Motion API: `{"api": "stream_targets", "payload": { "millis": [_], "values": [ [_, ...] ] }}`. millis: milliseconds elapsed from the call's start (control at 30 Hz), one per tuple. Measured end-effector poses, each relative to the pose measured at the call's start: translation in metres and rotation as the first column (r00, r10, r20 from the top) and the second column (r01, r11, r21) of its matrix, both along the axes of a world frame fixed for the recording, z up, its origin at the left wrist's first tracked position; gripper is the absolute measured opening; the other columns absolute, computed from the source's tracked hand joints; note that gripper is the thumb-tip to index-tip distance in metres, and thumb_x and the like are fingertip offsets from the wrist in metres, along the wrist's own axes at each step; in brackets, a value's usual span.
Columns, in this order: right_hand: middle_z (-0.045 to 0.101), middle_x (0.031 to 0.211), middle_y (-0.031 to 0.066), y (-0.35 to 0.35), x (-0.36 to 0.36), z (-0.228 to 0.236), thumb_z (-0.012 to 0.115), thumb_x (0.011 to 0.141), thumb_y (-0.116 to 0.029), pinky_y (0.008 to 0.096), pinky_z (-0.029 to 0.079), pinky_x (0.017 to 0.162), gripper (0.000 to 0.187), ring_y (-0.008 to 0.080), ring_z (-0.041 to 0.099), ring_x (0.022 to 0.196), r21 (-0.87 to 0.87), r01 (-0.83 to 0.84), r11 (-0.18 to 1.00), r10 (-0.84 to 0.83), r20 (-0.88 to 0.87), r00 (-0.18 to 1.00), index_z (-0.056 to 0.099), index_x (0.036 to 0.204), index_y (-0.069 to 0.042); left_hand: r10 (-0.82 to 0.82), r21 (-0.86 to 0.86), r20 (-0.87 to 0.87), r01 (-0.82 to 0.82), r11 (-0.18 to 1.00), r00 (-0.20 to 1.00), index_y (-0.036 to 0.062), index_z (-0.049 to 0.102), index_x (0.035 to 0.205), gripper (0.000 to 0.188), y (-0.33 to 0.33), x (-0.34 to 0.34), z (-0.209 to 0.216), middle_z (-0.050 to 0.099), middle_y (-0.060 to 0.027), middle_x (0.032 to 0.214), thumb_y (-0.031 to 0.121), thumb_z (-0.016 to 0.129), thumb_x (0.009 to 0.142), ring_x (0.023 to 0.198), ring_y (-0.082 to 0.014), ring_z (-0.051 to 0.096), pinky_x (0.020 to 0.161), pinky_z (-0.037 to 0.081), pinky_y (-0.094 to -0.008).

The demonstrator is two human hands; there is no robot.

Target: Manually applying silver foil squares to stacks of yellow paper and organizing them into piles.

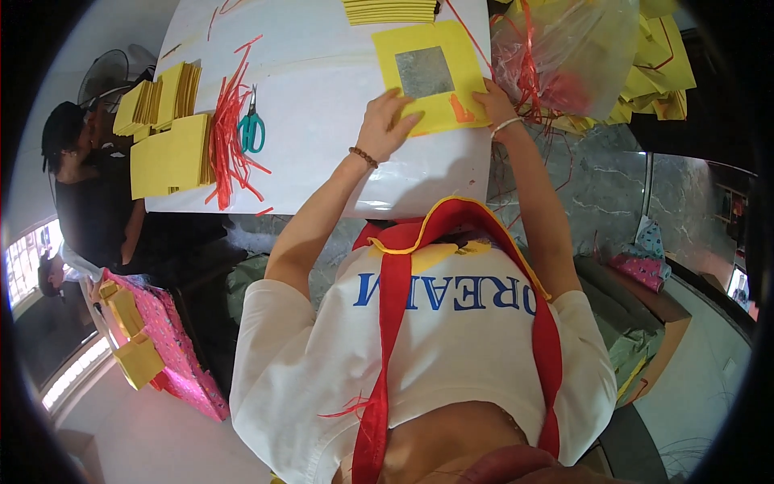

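On the white table lies a yellow sheet of joss paper (440,108) with a grey-silver square in its middle and an orange-red mark near its lower right corner. I cannot tell whether it is one sheet or a thin stack. At its left edge my left hand (384,127) grips the paper, thumb lying over the near left corner and fingers bent at the side. My right hand (495,106) holds the right edge, its fingers closed over the margin by the orange-red mark. The undersides of both hands' fingers are hidden.
Red plastic strips (230,141) lie by teal-handled scissors (251,129), beside yellow paper bundles (171,153) at the table's left. Another yellow stack (391,10) sits at the far edge. On the right are a clear plastic bag (568,60) and more yellow paper (657,60). A person (93,177) is at left.
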State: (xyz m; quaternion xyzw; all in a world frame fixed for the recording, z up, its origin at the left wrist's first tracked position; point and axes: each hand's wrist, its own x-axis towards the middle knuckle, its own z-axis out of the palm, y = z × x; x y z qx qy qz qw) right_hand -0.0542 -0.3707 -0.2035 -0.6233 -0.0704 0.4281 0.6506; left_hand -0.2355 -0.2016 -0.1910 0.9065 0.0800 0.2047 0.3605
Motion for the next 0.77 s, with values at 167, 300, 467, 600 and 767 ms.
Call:
{"api": "stream_targets", "payload": {
  "millis": [167, 300, 467, 600, 767],
  "values": [
    [0.055, 0.111, 0.0083, -0.027, -0.016, 0.009, 0.048, 0.087, -0.008, 0.0307, 0.047, 0.085, 0.035, 0.0170, 0.056, 0.100, 0.363, 0.106, 0.926, 0.008, -0.299, 0.954, 0.043, 0.121, -0.004, 0.218, -0.930, -0.295, -0.331, 0.158, 0.930, 0.0036, 0.021, 0.134, 0.066, 0.003, 0.012, 0.021, 0.041, -0.0125, 0.123, 0.020, 0.060, 0.083, 0.088, -0.0180, 0.056, 0.072, 0.048, -0.0341],
    [0.054, 0.114, 0.0076, -0.039, -0.037, 0.014, 0.049, 0.087, -0.010, 0.0313, 0.045, 0.086, 0.035, 0.0172, 0.055, 0.103, 0.397, 0.065, 0.916, 0.045, -0.262, 0.964, 0.043, 0.121, -0.004, -0.052, -0.996, -0.037, -0.041, -0.084, 0.998, 0.0027, 0.036, 0.127, 0.053, 0.013, 0.017, 0.021, 0.053, -0.0079, 0.106, 0.001, 0.059, 0.079, 0.078, -0.0124, 0.057, 0.068, 0.050, -0.0249],
    [0.055, 0.112, 0.0049, -0.045, -0.038, 0.022, 0.053, 0.087, -0.012, 0.0299, 0.045, 0.084, 0.036, 0.0144, 0.055, 0.100, 0.281, 0.081, 0.956, 0.011, -0.312, 0.950, 0.044, 0.121, -0.005, -0.205, -0.964, -0.046, 0.010, 0.265, 0.978, 0.0043, 0.038, 0.126, 0.052, 0.006, 0.008, 0.038, 0.055, -0.0035, 0.103, -0.005, 0.056, 0.077, 0.086, -0.0108, 0.056, 0.074, 0.048, -0.0245],
    [0.056, 0.109, 0.0034, -0.028, -0.036, 0.008, 0.053, 0.086, -0.011, 0.0286, 0.046, 0.082, 0.035, 0.0125, 0.055, 0.099, 0.377, 0.148, 0.914, -0.101, -0.140, 0.985, 0.045, 0.120, -0.006, -0.280, -0.909, -0.100, 0.027, 0.417, 0.955, 0.0053, 0.034, 0.130, 0.057, 0.004, 0.009, 0.048, 0.049, -0.0038, 0.118, -0.004, 0.057, 0.079, 0.106, -0.0117, 0.048, 0.090, 0.040, -0.0272],
    [0.056, 0.107, 0.0039, -0.011, -0.033, 0.029, 0.058, 0.083, -0.009, 0.0306, 0.045, 0.085, 0.036, 0.0156, 0.055, 0.098, 0.605, 0.251, 0.756, -0.152, -0.211, 0.966, 0.045, 0.116, -0.006, -0.273, -0.821, 0.002, 0.157, 0.549, 0.962, 0.0056, 0.029, 0.134, 0.059, 0.020, 0.009, 0.057, 0.044, -0.0041, 0.126, -0.001, 0.057, 0.081, 0.116, -0.0121, 0.042, 0.095, 0.036, -0.0271]
  ]
}}
